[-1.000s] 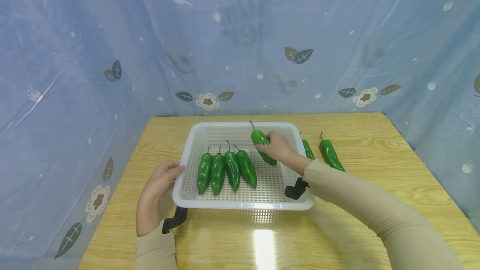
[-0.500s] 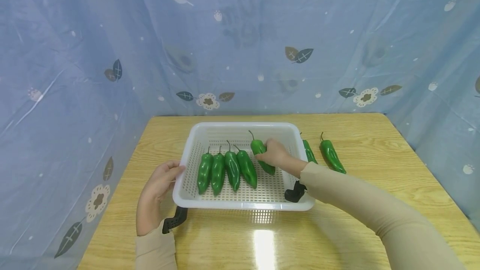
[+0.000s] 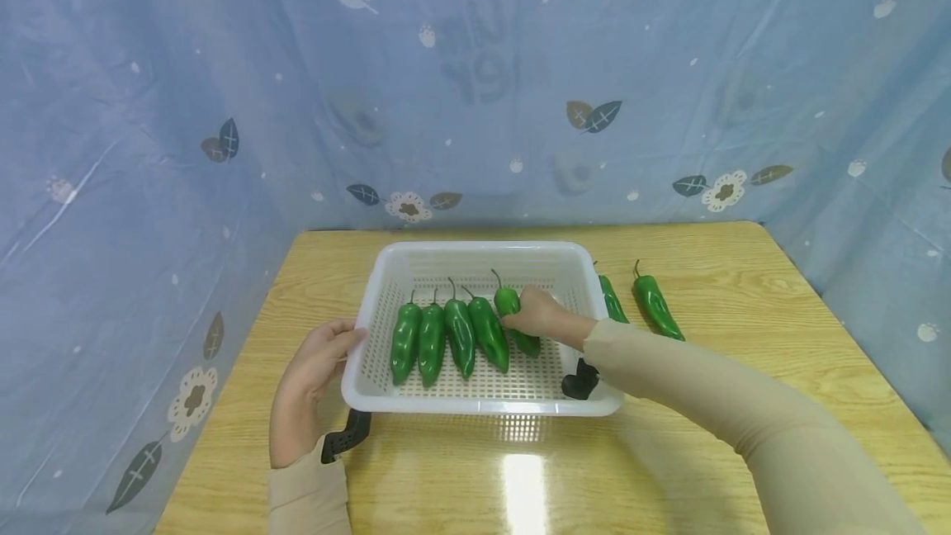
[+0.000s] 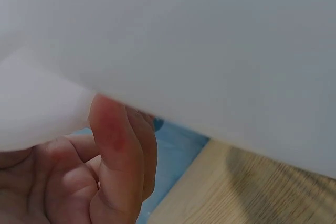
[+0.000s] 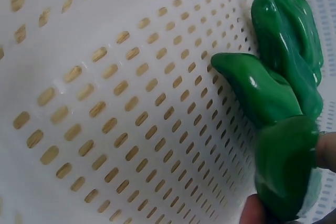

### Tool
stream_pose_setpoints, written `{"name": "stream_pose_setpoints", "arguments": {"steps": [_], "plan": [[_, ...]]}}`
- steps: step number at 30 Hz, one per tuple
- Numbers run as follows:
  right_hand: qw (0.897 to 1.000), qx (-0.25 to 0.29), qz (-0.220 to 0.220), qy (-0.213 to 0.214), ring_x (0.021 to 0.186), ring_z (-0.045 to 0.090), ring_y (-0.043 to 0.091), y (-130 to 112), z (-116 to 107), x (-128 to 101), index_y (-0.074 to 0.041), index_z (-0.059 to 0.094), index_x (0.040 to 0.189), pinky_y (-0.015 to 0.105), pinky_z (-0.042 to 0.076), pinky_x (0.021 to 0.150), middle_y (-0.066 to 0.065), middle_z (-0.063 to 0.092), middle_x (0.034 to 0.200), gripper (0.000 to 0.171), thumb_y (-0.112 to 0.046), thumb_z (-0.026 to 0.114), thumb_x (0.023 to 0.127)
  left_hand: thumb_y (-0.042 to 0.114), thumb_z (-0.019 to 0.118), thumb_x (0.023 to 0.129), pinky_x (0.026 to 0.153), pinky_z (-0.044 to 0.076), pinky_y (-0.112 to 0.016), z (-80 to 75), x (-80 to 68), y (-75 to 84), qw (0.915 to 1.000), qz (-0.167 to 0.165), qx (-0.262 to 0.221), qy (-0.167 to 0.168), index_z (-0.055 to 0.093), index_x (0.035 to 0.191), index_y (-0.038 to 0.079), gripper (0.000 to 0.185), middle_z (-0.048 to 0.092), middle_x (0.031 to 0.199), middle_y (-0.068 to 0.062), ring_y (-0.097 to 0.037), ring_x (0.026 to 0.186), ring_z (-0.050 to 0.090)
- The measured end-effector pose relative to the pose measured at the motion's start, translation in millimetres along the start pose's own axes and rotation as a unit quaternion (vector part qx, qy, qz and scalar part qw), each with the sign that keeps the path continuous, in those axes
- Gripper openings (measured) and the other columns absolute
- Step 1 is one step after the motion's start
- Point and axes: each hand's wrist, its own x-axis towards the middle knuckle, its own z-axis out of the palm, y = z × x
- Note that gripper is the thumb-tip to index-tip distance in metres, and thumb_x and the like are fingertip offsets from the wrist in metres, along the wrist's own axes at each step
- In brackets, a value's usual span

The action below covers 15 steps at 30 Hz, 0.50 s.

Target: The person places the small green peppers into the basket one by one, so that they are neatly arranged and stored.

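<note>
My right hand [image 3: 541, 312] pinches a green chili pepper [image 3: 508, 301] low inside the white plastic basket [image 3: 483, 407]. In the right wrist view that held pepper [image 5: 286, 166] sits between thumb and fingers, near the others. Several green peppers [image 3: 461, 337] lie side by side across the basket's left half, stems to the back. At the basket's left end, my left hand [image 3: 319, 357] grips the rim with the thumb on top. The left wrist view shows curled fingers [image 4: 118, 145] beneath the white rim.
Two more green peppers lie on the wooden table [image 3: 743, 312] to the right: one pepper [image 3: 655, 308] out in the open, another pepper [image 3: 612, 300] partly hidden behind the basket wall. A blue patterned curtain [image 3: 475, 106] encloses the back and sides.
My right hand has lowered the held pepper into the basket, toward the front and slightly left, closer to the row. The left hand has stayed at the rim.
</note>
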Motion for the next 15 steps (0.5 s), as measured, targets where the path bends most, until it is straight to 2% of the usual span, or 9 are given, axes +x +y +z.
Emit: {"name": "stream_pose_setpoints", "arguments": {"steps": [8,15], "plan": [[0.999,-0.041,-0.006,-0.006,0.061,0.061,0.016,-0.8,4.8,-0.3,0.001,0.055,0.091,0.023,0.053,0.052,0.008,0.06,0.072,0.027,-0.024,0.066,0.087,0.018,0.048,0.099,0.081,0.056,-0.04,-0.3,-0.6,1.3,1.0,0.0,0.004,-0.001,0.05,0.124,-0.011,0.038,0.058,0.119,-0.029,-0.028,0.098,0.066],[0.997,-0.074,0.001,-0.022,0.069,0.061,0.019,-1.0,6.3,0.0,0.01,0.053,0.111,0.026,0.053,0.06,0.011,0.06,0.085,0.043,-0.026,0.063,0.089,0.018,0.049,0.098,0.079,0.057,-0.039,-0.2,-0.1,0.0,0.9999,0.01,0.004,0.003,0.05,0.123,-0.012,0.038,0.058,0.118,-0.03,-0.03,0.098,0.066]]}}
